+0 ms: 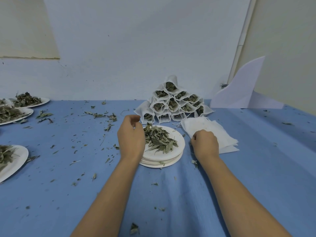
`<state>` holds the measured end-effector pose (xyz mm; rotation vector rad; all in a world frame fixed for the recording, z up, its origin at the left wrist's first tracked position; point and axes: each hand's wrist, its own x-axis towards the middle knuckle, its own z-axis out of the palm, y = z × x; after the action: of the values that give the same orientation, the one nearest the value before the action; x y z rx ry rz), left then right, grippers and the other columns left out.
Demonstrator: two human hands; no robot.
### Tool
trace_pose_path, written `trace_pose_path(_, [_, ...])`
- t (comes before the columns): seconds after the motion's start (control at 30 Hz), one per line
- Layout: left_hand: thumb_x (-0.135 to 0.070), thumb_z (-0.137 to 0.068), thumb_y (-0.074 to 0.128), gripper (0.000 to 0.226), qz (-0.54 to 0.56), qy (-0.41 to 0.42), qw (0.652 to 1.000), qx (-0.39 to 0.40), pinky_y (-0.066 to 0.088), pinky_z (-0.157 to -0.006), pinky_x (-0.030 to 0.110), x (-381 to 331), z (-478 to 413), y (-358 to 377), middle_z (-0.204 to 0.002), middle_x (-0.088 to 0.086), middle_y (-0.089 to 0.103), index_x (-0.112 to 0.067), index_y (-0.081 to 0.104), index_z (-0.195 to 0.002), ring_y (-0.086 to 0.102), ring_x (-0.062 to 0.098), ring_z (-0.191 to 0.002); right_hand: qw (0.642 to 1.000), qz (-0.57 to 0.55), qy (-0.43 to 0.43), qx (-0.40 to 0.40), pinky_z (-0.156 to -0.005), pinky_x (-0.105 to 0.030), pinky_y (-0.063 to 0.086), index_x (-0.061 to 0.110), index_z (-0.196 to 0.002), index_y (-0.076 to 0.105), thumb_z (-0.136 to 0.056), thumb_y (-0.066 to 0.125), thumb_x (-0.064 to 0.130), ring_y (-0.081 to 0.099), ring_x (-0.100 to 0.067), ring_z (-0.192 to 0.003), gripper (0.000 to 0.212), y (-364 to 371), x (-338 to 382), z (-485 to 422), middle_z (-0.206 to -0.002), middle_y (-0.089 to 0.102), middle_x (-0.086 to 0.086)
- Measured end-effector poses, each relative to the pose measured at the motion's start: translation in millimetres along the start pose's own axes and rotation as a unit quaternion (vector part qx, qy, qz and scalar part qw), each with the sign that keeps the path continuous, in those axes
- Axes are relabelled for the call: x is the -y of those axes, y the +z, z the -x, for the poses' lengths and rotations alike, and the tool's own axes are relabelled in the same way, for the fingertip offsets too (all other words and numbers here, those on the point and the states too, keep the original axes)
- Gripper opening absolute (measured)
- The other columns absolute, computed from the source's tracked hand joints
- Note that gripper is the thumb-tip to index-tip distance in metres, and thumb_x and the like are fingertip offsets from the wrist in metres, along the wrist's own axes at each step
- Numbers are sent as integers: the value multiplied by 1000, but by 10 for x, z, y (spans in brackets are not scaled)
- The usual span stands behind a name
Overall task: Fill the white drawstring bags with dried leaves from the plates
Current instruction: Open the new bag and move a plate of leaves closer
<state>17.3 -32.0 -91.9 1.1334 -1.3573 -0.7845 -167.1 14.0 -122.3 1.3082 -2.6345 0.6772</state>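
Left hand (131, 135) hovers over the left edge of the stack of white paper plates (179, 151), fingers loosely curled, nothing visible in its grasp. On the top plate lies a heap of grey-green dried leaves (160, 140). Right hand (205, 144) sits at the near corner of the flat pile of empty white drawstring bags (215, 130), fingers curled under; whether it pinches one, can't tell. Behind the plates, a pyramid of filled white bags (172, 103), mouths facing us, stands near the wall. Far left, more leaf-laden white plates (29, 100); leaf crumbs litter the blue cloth counter (85, 185).
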Motion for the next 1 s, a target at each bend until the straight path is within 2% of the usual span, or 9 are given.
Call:
trace_pose_path(0.13, [-2,-91,41,27,13,-4,1000,-15,37,-58,0,-9,-15,-24,-89,-19,55,-17,60,-102,52,-7,-79,1000,3,-10,-19,-59,-29,34,4,-79,59,-91,49,9,47,-26,-71,16,13,2,8,-89,66,-15])
trace_pose_path(0.23, [0,-91,40,27,20,-11,1000,-21,36,-54,-1,-15,-14,-26,-86,-20,55,-17,60,-99,53,-4,-74,996,-86,13,-29,-72,-34,41,-3,-103,66,-91,53,10,57,-31,-93,22,36,-57,-18,-102,66,-17])
trace_pose_path(0.33, [0,-91,40,27,25,-12,999,-23,37,-50,1,-18,-14,-33,-85,-21,54,-17,59,-97,52,-8,-63,983,-177,47,-24,-71,-25,39,-3,-95,73,-89,60,12,60,-25,-102,20,45,-138,-53,-100,70,-13])
trace_pose_path(0.57, [0,-90,40,27,39,-11,999,-25,36,-44,5,-17,-16,-19,-84,-20,55,-18,59,-95,53,0,-62,966,-237,75,-73,-69,-23,36,4,-93,74,-91,56,9,57,-20,-87,18,66,-161,-70,-98,72,-8])
trace_pose_path(0.73, [0,-90,40,27,47,-14,999,-18,34,-40,9,-12,-8,1,-86,-21,55,-17,60,-99,54,-2,-61,907,-381,15,-179,-68,-6,33,11,-102,71,-94,56,14,54,-5,-86,17,-49,-49,0,-99,69,1])
trace_pose_path(0.83, [-2,-91,42,30,55,0,998,17,34,-39,9,-42,-3,-27,-84,-18,55,-20,60,-108,49,-6,-50,841,-520,-38,-141,-68,0,38,25,-91,61,-96,54,16,56,12,-79,13,-238,154,34,-92,65,14])
trace_pose_path(0.9, [-6,-92,46,35,63,16,995,69,35,-47,3,-96,-14,-56,-95,-13,56,-28,56,-119,52,-8,-61,810,-576,-66,-86,-58,-1,38,27,-86,56,-96,53,13,53,15,-64,17,-407,284,34,-82,59,13])
trace_pose_path(0.97, [-14,-94,50,43,77,24,991,110,33,-69,-3,-149,-34,-92,-120,-11,52,-32,47,-133,50,-15,-94,789,-610,-75,-23,-57,-5,38,25,-85,57,-95,53,12,50,11,-59,17,-561,381,21,-80,56,8])
trace_pose_path(1.0, [-19,-95,51,48,89,23,988,121,31,-84,3,-165,-49,-103,-132,-10,46,-34,41,-139,45,-9,-113,780,-621,-80,9,-64,-10,40,25,-84,58,-95,53,13,52,4,-67,17,-619,411,13,-82,57,5])
